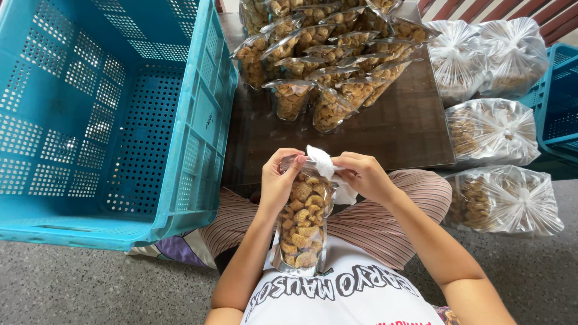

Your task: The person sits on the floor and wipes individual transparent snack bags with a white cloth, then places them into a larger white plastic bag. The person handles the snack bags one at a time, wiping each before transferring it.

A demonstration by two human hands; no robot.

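I hold a clear pouch (303, 219) of golden-brown fried snack pieces upright over my lap, in the lower middle of the frame. My left hand (278, 180) is closed around the pouch's upper left edge, thumb in front and the other fingers (288, 155) curled over the top. My right hand (363, 176) pinches the pouch's mouth from the right, and a small white cloth (321, 161) sticks up between my two hands, pressed against the top of the pouch. The filled part of the pouch hangs below both hands, its bottom resting against my white shirt (349, 295).

Above my hands, a low dark brown surface (397, 129) carries a heap of similar filled pouches (325, 66) in the upper middle of the frame. A big turquoise plastic crate (114, 114) with perforated walls sits tilted at the left, its edge beside my striped trouser leg. At the right, four larger clear bags (494, 129) of the same snack, knotted at the top, lie along the surface's edge and on the grey floor, and another blue crate (557, 102) is cut off at the right border.

The pouch's opening is hidden behind the cloth and my fingertips, so I cannot tell whether it is sealed. The heap of pouches runs out of frame at the top.
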